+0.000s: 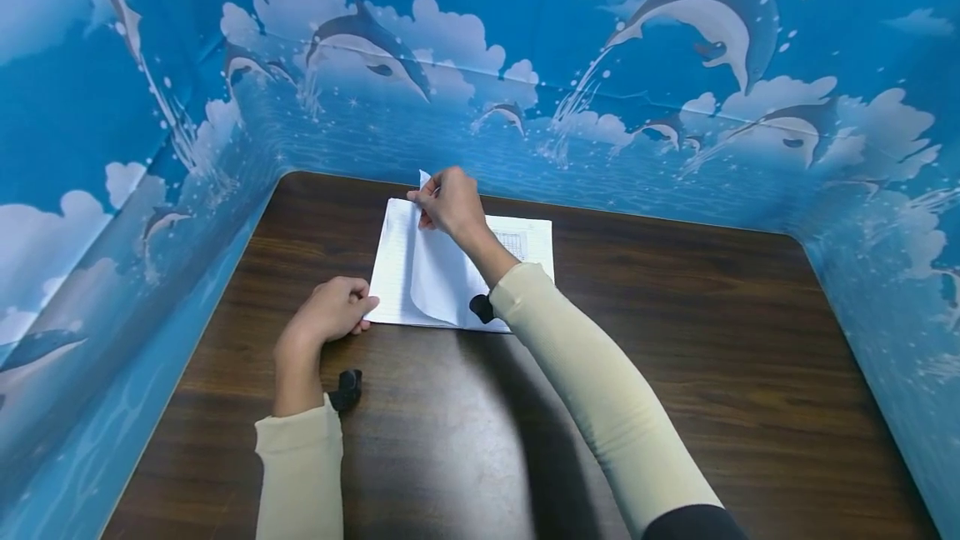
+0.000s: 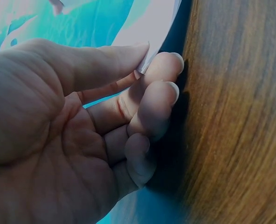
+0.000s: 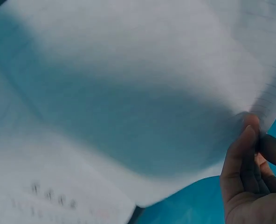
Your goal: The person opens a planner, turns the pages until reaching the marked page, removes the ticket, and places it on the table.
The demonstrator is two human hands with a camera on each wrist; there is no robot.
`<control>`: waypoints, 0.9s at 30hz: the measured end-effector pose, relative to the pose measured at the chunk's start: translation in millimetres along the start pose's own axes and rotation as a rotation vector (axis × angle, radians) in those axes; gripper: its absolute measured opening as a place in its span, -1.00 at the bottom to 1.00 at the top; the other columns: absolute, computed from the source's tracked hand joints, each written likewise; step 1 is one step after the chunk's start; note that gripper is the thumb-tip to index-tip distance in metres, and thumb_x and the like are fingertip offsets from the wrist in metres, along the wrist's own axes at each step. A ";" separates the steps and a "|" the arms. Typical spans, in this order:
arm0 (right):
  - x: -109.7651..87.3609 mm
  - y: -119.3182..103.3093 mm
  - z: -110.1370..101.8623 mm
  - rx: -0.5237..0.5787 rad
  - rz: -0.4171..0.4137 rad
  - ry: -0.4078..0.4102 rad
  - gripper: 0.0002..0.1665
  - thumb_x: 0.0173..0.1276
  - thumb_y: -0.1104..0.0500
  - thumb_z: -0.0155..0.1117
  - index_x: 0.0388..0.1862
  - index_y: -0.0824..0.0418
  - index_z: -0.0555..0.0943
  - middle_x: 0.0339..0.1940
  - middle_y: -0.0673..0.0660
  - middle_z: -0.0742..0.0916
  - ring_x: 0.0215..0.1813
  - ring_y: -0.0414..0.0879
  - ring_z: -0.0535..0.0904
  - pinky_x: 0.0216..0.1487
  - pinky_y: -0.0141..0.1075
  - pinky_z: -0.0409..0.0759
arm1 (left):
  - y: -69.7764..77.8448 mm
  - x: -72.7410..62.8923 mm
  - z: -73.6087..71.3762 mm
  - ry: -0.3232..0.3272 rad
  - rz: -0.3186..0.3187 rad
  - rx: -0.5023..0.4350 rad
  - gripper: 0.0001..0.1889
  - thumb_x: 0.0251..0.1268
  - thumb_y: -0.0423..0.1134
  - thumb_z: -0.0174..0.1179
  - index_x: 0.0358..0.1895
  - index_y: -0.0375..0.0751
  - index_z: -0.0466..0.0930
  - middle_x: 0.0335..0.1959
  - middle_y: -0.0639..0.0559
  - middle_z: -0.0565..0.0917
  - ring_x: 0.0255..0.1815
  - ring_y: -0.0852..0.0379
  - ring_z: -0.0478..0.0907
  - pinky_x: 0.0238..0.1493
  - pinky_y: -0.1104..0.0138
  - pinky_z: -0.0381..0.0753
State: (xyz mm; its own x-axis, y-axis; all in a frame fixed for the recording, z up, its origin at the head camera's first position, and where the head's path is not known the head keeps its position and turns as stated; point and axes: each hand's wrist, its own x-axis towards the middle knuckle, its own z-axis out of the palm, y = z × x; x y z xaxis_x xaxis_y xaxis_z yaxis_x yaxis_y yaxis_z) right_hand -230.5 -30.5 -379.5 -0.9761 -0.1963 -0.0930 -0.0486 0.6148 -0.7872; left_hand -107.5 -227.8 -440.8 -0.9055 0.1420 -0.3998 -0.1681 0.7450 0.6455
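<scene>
An open notebook point(image 1: 392, 273) with lined pages lies near the table's far edge. My right hand point(image 1: 453, 202) pinches the far part of a lifted page point(image 1: 438, 269), which stands curved over the left half of the notebook. In the right wrist view this page point(image 3: 128, 107) fills most of the picture, with the right hand point(image 3: 254, 172) at its edge. At the notebook's near left corner, my left hand point(image 1: 333, 311) pinches the paper between thumb and forefinger. The left wrist view shows that corner point(image 2: 149, 51) in the fingers, the others loosely curled beside the tabletop.
The brown wooden table point(image 1: 712, 373) extends to the right and toward me. A blue cloth backdrop point(image 1: 465, 140) printed with dolphins and clouds rises behind the far edge and along both sides. Dark wrist cameras sit at both sleeves.
</scene>
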 end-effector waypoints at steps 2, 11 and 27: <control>2.2 0.2 9.4 0.005 0.016 0.005 -0.66 0.57 0.05 0.40 -0.22 0.34 0.81 -0.56 0.15 0.81 -0.52 -0.11 0.77 -0.45 -0.41 0.64 | 0.1 0.9 0.2 -0.002 0.008 -0.002 -0.73 0.72 -0.20 0.08 -0.25 -0.24 0.58 -0.48 -0.03 0.69 -0.45 0.10 0.58 -0.30 0.25 0.48; 3.4 8.5 54.3 -0.036 0.104 0.048 -0.71 0.58 0.12 0.39 -0.36 0.23 0.78 -0.55 0.11 0.83 -0.63 -0.23 0.64 -0.52 -0.46 0.44 | 0.0 3.1 1.3 -0.008 -0.003 -0.031 -0.70 0.73 -0.22 0.02 -0.23 -0.28 0.61 -0.48 -0.02 0.70 -0.45 0.14 0.59 -0.31 0.27 0.49; 29.6 46.2 86.2 -0.170 0.126 -0.092 -0.78 0.41 0.25 0.37 -0.36 0.03 0.88 -0.50 -0.04 0.83 -0.39 -0.16 0.63 -0.37 -0.38 0.53 | -2.9 -0.6 -0.6 -0.017 0.014 -0.037 -0.74 0.68 -0.19 0.13 -0.24 -0.28 0.63 -0.46 -0.02 0.73 -0.46 0.11 0.53 -0.35 0.26 0.45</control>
State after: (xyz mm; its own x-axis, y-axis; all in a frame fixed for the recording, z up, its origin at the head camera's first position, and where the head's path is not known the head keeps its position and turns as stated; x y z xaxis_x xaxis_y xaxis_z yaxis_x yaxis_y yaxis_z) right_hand -243.4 -73.7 -471.1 -0.9538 -0.1735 -0.2453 0.0299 0.7575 -0.6521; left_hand -106.8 -230.4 -442.1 -0.9013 0.1631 -0.4012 -0.1702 0.7185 0.6744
